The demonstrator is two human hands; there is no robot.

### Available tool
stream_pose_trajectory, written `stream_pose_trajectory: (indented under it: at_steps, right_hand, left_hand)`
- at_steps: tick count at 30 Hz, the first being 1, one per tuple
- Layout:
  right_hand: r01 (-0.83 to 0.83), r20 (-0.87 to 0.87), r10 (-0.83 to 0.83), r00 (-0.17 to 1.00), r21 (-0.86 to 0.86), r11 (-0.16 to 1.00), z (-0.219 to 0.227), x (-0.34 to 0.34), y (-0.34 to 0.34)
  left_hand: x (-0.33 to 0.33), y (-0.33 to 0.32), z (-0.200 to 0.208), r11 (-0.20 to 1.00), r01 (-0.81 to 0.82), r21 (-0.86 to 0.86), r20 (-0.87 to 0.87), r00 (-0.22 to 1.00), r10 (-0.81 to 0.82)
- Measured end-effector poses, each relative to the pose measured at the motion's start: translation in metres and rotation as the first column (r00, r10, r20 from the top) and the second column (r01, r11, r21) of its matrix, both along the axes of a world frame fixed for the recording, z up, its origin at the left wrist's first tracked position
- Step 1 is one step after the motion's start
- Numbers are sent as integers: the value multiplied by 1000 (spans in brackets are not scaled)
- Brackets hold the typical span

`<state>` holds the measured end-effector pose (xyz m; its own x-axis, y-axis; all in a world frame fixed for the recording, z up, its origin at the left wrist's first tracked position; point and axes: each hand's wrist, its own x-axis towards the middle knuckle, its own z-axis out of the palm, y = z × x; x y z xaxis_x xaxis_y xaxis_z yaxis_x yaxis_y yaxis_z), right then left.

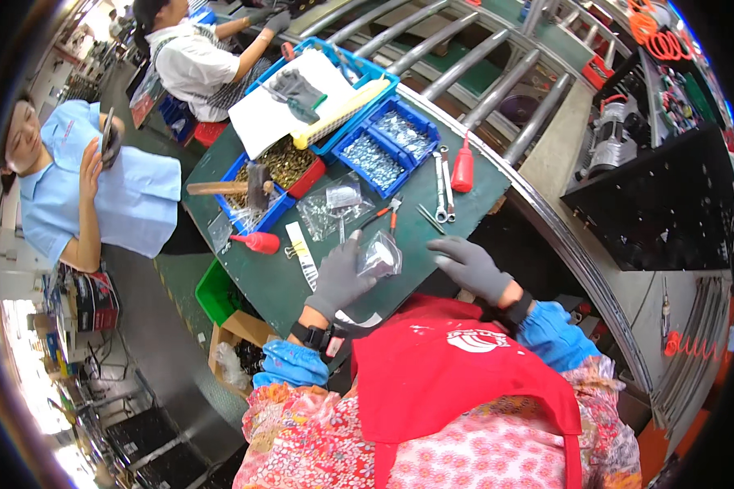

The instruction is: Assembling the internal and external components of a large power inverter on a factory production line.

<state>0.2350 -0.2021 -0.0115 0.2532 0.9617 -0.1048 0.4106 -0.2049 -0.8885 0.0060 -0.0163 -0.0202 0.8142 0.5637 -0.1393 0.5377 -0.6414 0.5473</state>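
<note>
My left hand (340, 275), in a grey glove, holds a small clear plastic bag of metal parts (381, 254) just above the green worktable (269, 277). My right hand (470, 266), also in a grey glove, rests flat at the table's near edge with fingers spread and nothing in it. It lies a little to the right of the bag. More clear bags (334, 205) lie just beyond my hands. A red-handled pair of pliers (386, 212) and two wrenches (443, 186) lie further up the table.
Blue bins of silver screws (387, 143), a bin of brass parts (281, 163), a hammer (232, 187) and two red squeeze bottles (462, 171) stand on the table. A roller conveyor (465, 57) runs behind. Two other people stand at the left. A green bin (214, 292) sits below the table.
</note>
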Motion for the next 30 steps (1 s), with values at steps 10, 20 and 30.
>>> stream_pose_trajectory:
  at_steps: [10,20,30]
  right_hand:
    - [-238,-56,232,971,-170,956,28,-36,41]
    - [-83,-326,1,945,-235,968,17,-57,65]
    - [46,-112,-63,992,-143,989,-9,-48,149]
  left_hand:
    - [3,-38,23,997,20,-78,181,983,-5]
    - [-13,-24,17,993,-55,106,122,992,41]
    - [-5,117,24,534,-321,-782,422,357,833]
